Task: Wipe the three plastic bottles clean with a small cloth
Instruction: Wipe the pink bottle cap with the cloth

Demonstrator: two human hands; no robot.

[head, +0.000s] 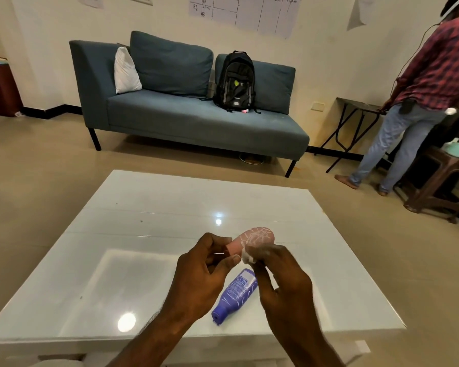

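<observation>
Gripping the cap end of a pink bottle (255, 238), the left hand (202, 274) pinches it between thumb and fingers above the worktop (117, 221). The right hand (281, 282) is curled around a small white cloth (248, 256), pressed to the bottle's side; most of the cloth is hidden in the fist. The bottle is smooth, rounded plastic with pale streaks. A purple bottle (236, 292) lies flat on the glossy white worktop beneath the hands, partly covered by them. Only two bottles show.
</observation>
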